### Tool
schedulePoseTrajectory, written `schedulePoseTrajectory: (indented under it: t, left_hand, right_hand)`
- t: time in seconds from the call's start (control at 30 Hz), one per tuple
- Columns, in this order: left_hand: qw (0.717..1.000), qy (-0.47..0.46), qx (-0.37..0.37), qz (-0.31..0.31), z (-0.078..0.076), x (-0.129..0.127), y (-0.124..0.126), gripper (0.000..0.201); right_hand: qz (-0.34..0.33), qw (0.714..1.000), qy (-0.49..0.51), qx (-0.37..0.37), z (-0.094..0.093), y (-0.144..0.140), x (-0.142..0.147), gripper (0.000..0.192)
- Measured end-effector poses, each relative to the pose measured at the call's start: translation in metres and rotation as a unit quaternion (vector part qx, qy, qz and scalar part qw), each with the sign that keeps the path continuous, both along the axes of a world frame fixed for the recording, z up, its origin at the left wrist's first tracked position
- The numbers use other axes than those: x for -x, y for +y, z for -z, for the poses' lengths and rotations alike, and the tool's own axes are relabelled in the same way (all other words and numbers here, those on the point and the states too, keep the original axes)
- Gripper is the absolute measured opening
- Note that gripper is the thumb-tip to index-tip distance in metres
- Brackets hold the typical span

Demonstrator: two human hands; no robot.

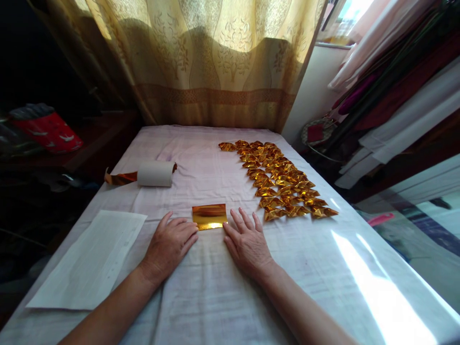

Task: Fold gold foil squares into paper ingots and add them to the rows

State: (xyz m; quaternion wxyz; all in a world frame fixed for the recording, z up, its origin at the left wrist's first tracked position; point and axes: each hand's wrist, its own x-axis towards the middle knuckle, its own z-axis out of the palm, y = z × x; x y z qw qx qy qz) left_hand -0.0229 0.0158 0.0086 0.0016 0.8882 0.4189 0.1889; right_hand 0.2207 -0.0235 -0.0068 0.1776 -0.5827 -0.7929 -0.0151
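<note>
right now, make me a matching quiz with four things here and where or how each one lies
1. shiny gold foil rectangle
2. folded, pointed gold foil pieces
3. white paper sheet
4. pale grey cylindrical roll

A. in rows, ahead and to the right of the right hand
B. flat, left of both hands
C. on its side, a gold foil strip jutting out on its left
D. between the left hand and the right hand

Pairs: 1-D, 2-A, 3-B, 4-C
</note>
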Motion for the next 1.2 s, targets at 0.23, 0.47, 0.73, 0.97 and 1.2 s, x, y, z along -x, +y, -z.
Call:
schedulePoseTrajectory:
  t: [0.23,0.47,0.73,0.97,1.2]
  left_hand:
    - [0.997,0.069,-0.025,0.019,-0.013,-0.015,0.013,0.015]
    - [0.998,0.049,-0.034,0.023,-0.013,-0.016,0.01,0.019]
    - [0.999,0.043,-0.017,0.016,-0.009,-0.016,0.015,0.017]
    - [0.996,0.029,-0.076,0.021,-0.004,-0.014,0.017,0.027]
    - [0.999,-0.033,-0.01,0.0,0.002,-0.009,0.021,0.024]
  right_hand:
    - [-0.051,0.999,-0.007,0.012,-0.015,0.028,0.003,0.01]
    - [-0.085,0.996,0.009,0.016,-0.009,0.039,-0.004,0.021]
    - [-0.097,0.994,0.038,-0.034,0.005,0.042,-0.006,0.02]
    - [-0.101,0.993,0.056,-0.025,0.002,0.042,-0.008,0.021]
    - [-0.059,0.991,0.116,0.003,0.004,0.043,-0.012,0.019]
